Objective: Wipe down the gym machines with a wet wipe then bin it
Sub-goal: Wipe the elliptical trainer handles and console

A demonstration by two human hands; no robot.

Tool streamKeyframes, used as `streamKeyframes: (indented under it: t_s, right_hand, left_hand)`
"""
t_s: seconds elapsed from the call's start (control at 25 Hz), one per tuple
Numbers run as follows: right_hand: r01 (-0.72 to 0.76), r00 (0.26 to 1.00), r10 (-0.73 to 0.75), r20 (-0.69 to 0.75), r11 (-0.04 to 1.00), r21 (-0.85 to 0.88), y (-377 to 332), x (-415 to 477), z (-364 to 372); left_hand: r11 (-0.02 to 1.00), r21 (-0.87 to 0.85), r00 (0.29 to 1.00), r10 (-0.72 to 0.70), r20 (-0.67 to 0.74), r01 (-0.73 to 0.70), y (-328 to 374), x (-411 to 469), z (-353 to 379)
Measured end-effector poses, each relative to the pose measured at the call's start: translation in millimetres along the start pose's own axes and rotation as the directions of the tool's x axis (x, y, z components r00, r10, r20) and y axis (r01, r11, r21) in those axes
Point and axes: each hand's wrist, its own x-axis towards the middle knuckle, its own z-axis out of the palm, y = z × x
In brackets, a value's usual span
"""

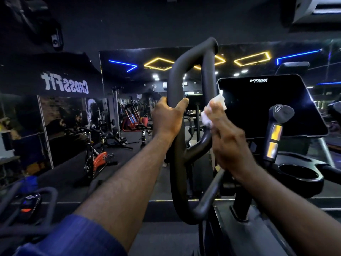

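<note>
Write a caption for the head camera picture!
Left hand grips the machine's loop handle while the right hand presses a white wet wipe against its other bar.

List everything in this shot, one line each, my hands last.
handlebar: one, black, centre, a tall loop
wet wipe: one, white, at the handlebar's right bar
screen: one, black, right of the handlebar
short handle: one, black with yellow pads, before the screen's lower right
cup holder: one, black, lower right
exercise bikes: several, nearest black and orange, left, in the mirror
sign: one, white reversed letters, upper left
strip lights: several, yellow and blue, top of the mirror
sleeve: one, blue, bottom left
left hand: grips the handlebar's left bar
right hand: holds the wet wipe
</note>
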Motion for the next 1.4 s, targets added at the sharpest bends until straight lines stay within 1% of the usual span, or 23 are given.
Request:
streamKeyframes:
  t_s: [0.04, 0.12, 0.16, 0.24, 0.28, 0.36, 0.44, 0.52, 0.6, 0.68, 0.76, 0.84, 0.88, 0.92, 1.0, 1.04, 1.12, 1.16, 1.24, 1.28, 1.32, 1.36, 1.4]
  right_hand:
    - [0.065, 0.997, -0.063, 0.051, 0.997, -0.038, 1, -6, -1]
    - [0.245, 0.96, -0.226, 0.167, 0.964, -0.103, 10, 7, -15]
    - [0.318, 0.935, -0.283, 0.214, 0.935, -0.154, 14, 30, -25]
    - [0.418, 0.903, -0.345, 0.258, 0.845, -0.333, 16, 86, -42]
    - [0.444, 0.895, -0.371, 0.248, 0.793, -0.417, 11, 107, -45]
    - [0.457, 0.889, -0.375, 0.261, 0.733, -0.504, -1, 117, -39]
    - [0.486, 0.873, -0.382, 0.302, 0.726, -0.486, -3, 103, -31]
    - [0.469, 0.877, -0.358, 0.321, 0.784, -0.408, 5, 123, -37]
    - [0.361, 0.92, -0.259, 0.294, 0.852, -0.379, 15, 160, -43]
    - [0.305, 0.936, -0.207, 0.285, 0.881, -0.361, 17, 162, -38]
    - [0.329, 0.934, -0.251, 0.255, 0.883, -0.336, 13, 122, -27]
    - [0.388, 0.903, -0.303, 0.305, 0.878, -0.279, 13, 78, -24]
    - [0.415, 0.883, -0.32, 0.344, 0.874, -0.253, 17, 78, -26]
    - [0.396, 0.889, -0.309, 0.337, 0.89, -0.228, 19, 93, -27]
    - [0.218, 0.956, -0.183, 0.231, 0.966, -0.137, 22, 138, -27]
    - [0.154, 0.976, -0.129, 0.178, 0.978, -0.137, 19, 152, -26]
    - [0.108, 0.991, -0.092, 0.093, 0.978, -0.177, 13, 139, -13]
    - [0.062, 0.997, -0.054, 0.056, 0.987, -0.15, 10, 119, -8]
    - [-0.032, 0.999, 0.033, 0.015, 0.999, -0.021, -3, 79, -10]
    - [-0.103, 0.994, 0.105, -0.02, 0.992, 0.069, -5, 82, -13]
    - [-0.216, 0.972, 0.226, -0.059, 0.966, 0.142, -3, 101, -15]
    - [-0.35, 0.927, 0.372, -0.05, 0.905, 0.243, 2, 127, -13]
    - [-0.459, 0.87, 0.493, 0.023, 0.792, 0.401, 3, 150, -14]
  left_hand:
    - [0.999, 0.046, 1.0, 0.009, 0.001, -0.009, 0, -1, 0]
    - [0.979, 0.177, 0.995, 0.096, 0.039, -0.101, 3, 1, -2]
    - [0.954, 0.263, 0.988, 0.127, 0.085, -0.145, 9, 6, -3]
    - [0.905, 0.389, 0.979, 0.109, 0.174, -0.171, 32, 21, -4]
    - [0.91, 0.386, 0.977, 0.079, 0.2, -0.152, 46, 31, -3]
    - [0.963, 0.261, 0.982, 0.015, 0.191, -0.065, 67, 49, 1]
    - [0.994, 0.096, 0.991, 0.029, 0.129, -0.041, 66, 56, 7]
    - [0.997, 0.036, 0.997, 0.069, 0.042, -0.071, 56, 56, 11]
    - [0.992, 0.063, 0.994, 0.105, 0.016, -0.105, 50, 56, 13]
    - [0.991, 0.054, 0.992, 0.124, 0.016, -0.124, 49, 59, 13]
    - [0.991, 0.031, 0.992, 0.128, -0.014, -0.127, 46, 59, 14]
    - [0.991, 0.037, 0.99, 0.129, -0.049, -0.128, 44, 59, 17]
    - [0.991, 0.051, 0.991, 0.125, -0.055, -0.123, 44, 58, 17]
    - [0.992, 0.055, 0.991, 0.119, -0.055, -0.116, 45, 58, 16]
    - [0.994, 0.045, 0.994, 0.101, -0.037, -0.099, 45, 57, 16]
    - [0.995, 0.046, 0.995, 0.092, -0.034, -0.091, 44, 57, 15]
    - [0.993, 0.068, 0.994, 0.099, -0.054, -0.095, 42, 57, 15]
    - [0.991, 0.079, 0.991, 0.111, -0.074, -0.105, 41, 59, 17]
    - [0.987, 0.119, 0.987, 0.124, -0.105, -0.112, 40, 58, 17]
    - [0.983, 0.141, 0.987, 0.129, -0.1, -0.114, 41, 58, 17]
    - [0.982, 0.149, 0.987, 0.129, -0.094, -0.114, 42, 57, 17]
    - [0.982, 0.149, 0.988, 0.128, -0.085, -0.114, 42, 56, 17]
    - [0.982, 0.154, 0.989, 0.126, -0.08, -0.113, 43, 55, 17]
